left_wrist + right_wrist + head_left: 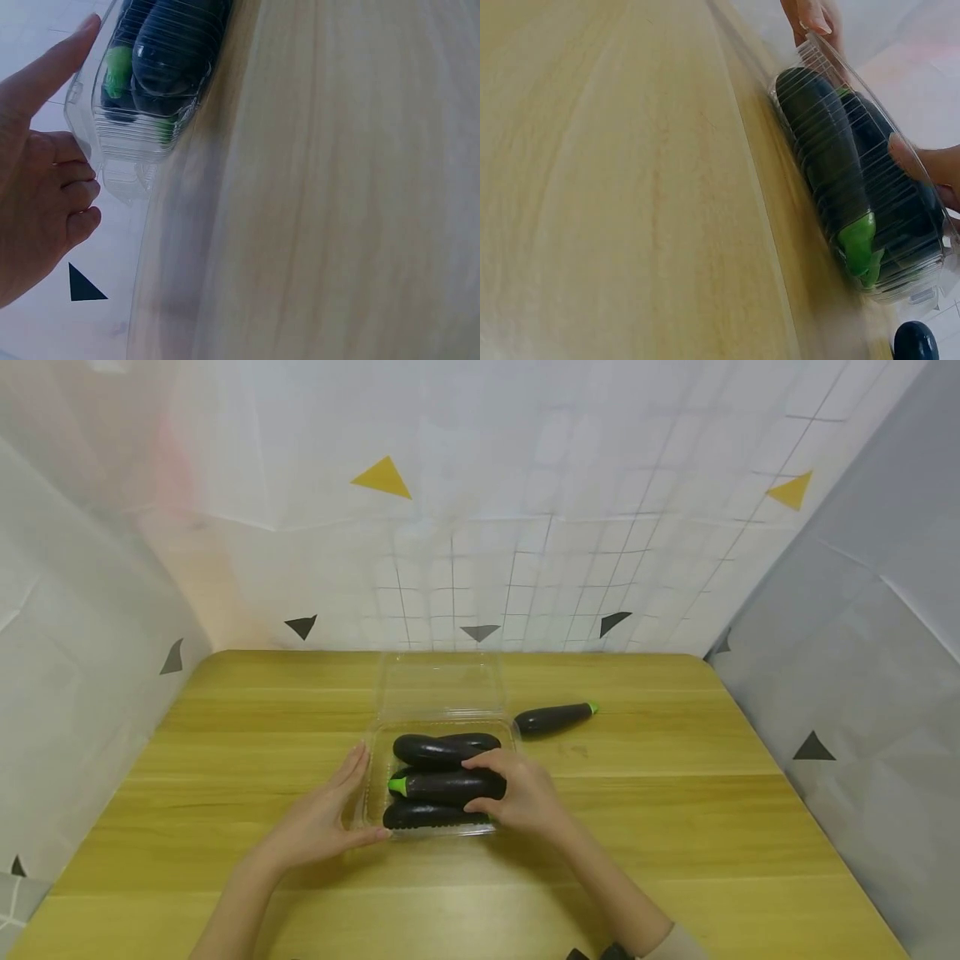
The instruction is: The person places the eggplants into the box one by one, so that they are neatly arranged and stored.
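A clear plastic clamshell container (378, 789) sits on the table with its lid (441, 683) folded open behind it. Several dark eggplants with green caps lie inside. My right hand (527, 789) grips the right end of the upper eggplant (446, 787) between thumb and fingers; its green cap points left. On the other side, my left hand (322, 820) holds the container's left end, thumb at the front corner and fingers along the side wall. The left wrist view shows the thumb on the rim (84, 124). Through the ribbed front wall, the right wrist view shows a lower eggplant (821, 142).
One more eggplant (553, 719) lies on the wooden table (645, 827), just right of the container, its green cap pointing right. White sheeting (225, 527) with grid lines and triangles stands behind the table and along both sides.
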Action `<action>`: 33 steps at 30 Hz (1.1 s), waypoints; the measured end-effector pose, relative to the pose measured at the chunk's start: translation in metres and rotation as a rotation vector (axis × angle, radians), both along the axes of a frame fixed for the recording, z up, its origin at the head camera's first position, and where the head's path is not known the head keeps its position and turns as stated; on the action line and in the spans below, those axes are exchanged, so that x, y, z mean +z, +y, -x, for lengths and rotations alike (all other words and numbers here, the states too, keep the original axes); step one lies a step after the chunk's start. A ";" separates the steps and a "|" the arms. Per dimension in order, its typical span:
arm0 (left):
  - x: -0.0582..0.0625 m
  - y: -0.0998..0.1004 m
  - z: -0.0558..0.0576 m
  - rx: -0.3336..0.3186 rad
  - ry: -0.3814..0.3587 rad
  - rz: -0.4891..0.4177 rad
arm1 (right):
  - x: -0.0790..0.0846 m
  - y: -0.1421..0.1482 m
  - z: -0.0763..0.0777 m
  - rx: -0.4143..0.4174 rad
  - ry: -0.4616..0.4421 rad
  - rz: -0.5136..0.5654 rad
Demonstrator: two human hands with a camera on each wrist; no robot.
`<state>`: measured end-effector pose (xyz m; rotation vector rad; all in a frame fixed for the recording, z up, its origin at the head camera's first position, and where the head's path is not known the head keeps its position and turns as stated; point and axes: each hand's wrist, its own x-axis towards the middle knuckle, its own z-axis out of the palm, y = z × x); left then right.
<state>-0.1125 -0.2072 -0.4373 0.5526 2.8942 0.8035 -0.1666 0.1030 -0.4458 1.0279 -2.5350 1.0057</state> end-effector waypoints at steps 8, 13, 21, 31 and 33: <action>0.001 0.000 0.000 0.002 -0.014 -0.005 | 0.001 0.010 0.003 -0.013 -0.126 0.256; 0.002 0.000 0.000 0.007 -0.021 -0.008 | 0.008 0.024 0.007 -0.032 -0.223 0.398; 0.002 0.000 0.000 0.005 -0.019 -0.016 | 0.035 0.041 0.006 0.060 -0.189 0.373; 0.002 0.000 0.001 -0.003 -0.016 -0.011 | 0.013 0.071 0.028 0.000 -0.168 0.337; 0.002 0.000 0.001 -0.004 -0.015 -0.008 | 0.015 0.074 0.028 -0.011 -0.174 0.340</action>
